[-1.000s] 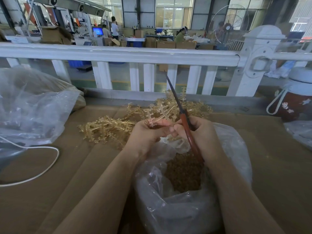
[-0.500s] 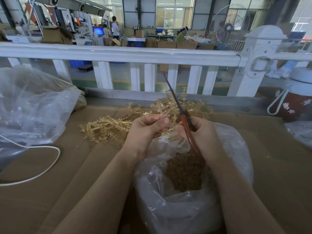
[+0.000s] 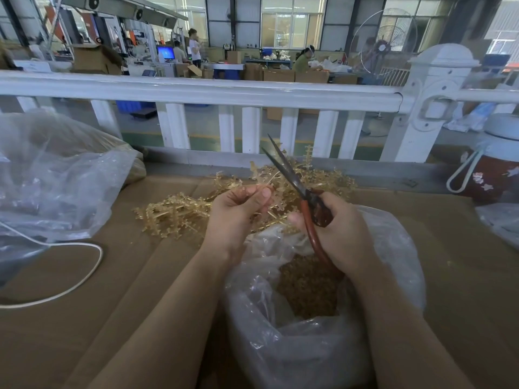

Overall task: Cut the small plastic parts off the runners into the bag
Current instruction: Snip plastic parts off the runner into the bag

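A: Runners?
B: Loose heap of runners [image 3: 179, 211] on the cardboard, amber, see-through, small parts still along the stems. One runner [image 3: 254, 189] lifted above the heap, thin and bent.

A: Scissors?
B: Scissors [image 3: 295, 181] up over the heap, red handles, dark blades slightly apart, tips pointing up and away.

A: Bag?
B: Clear plastic bag [image 3: 295, 349] nearest the camera, mouth open and crumpled. Cut parts [image 3: 309, 290] piled inside, same amber colour.
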`<state>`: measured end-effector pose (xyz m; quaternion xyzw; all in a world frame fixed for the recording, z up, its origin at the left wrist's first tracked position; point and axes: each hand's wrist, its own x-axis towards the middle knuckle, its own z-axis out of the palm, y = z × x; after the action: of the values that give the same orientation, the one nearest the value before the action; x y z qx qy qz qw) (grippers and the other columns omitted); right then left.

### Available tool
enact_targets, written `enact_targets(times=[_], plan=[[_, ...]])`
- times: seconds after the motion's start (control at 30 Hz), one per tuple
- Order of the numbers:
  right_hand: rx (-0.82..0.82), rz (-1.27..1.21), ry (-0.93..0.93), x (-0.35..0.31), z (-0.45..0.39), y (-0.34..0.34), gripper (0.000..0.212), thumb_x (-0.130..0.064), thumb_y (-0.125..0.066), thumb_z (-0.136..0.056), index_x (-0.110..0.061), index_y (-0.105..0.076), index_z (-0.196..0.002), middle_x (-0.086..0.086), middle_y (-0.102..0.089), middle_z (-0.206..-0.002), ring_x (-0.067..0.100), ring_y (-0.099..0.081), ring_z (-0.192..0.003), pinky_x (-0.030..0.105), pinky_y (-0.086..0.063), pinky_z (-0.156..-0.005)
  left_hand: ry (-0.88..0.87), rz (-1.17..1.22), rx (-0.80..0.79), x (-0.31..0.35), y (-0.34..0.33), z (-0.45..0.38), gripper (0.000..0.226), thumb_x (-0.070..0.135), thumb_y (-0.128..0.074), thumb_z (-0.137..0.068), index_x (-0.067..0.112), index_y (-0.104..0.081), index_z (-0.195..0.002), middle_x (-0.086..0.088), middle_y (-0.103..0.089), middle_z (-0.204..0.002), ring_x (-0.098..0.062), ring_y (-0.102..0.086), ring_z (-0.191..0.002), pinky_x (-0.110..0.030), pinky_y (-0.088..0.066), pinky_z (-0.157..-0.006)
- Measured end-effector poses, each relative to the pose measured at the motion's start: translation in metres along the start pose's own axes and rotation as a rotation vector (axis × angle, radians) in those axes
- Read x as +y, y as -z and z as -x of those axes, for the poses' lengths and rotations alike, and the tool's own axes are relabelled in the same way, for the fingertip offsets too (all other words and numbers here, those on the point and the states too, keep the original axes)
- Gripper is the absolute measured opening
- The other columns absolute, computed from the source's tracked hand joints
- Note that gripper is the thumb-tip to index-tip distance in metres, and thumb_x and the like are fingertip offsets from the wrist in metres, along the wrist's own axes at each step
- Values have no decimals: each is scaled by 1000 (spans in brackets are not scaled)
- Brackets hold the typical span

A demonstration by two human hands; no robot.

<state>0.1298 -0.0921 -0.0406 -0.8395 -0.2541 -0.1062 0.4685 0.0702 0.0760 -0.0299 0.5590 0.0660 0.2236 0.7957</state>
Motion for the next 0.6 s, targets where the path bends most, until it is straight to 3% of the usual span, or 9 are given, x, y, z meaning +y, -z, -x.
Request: enact_targets(times=[0.07,0.13,0.3,0.43,0.6], plan=[[-21,84,33,2,1,0,57,-88,-58,-61,-39,-61,-90,-24,-65,-79,-9,-59,-79,18,-39,-62,-2,5,13,1,1,0,10,7,-69,-87,13,-75,-81,-1,-71,-73,-7,-64,-66,-16,-49,-57],[-41,179,62,4,1,1,63,-91,-54,-61,-38,-61,-95,-24,-63,-81,-10,-57,-79,14,-36,-61,-24,-17,1,1,2,-1,21,6,-68,-89,18,-75,-73,-1,-69,-72,-7,-63,-65,-16,-49,-57],[-56,261,93,5,0,0,63,-92,-49,-61,-39,-55,-93,-25,-60,-85,-9,-54,-81,15,-38,-62,-36,2,-27,1,3,-1,11,1,-63,-91,6,-71,-86,-1,-73,-80,-7,-68,-75,-16,-52,-64],[-47,267,98,4,0,-1,58,-90,-51,-61,-39,-54,-89,-22,-60,-83,-8,-55,-78,15,-39,-60,-46,10,-18,2,3,-2,11,-3,-61,-90,3,-70,-87,-4,-75,-87,-13,-71,-86,-22,-56,-81],[-25,321,107,4,0,-1,58,-89,-57,-64,-35,-56,-85,-20,-59,-78,-5,-55,-74,13,-37,-57,-92,-24,3,6,2,1,33,-5,-61,-90,16,-77,-70,-3,-70,-74,-13,-61,-72,-20,-50,-68]])
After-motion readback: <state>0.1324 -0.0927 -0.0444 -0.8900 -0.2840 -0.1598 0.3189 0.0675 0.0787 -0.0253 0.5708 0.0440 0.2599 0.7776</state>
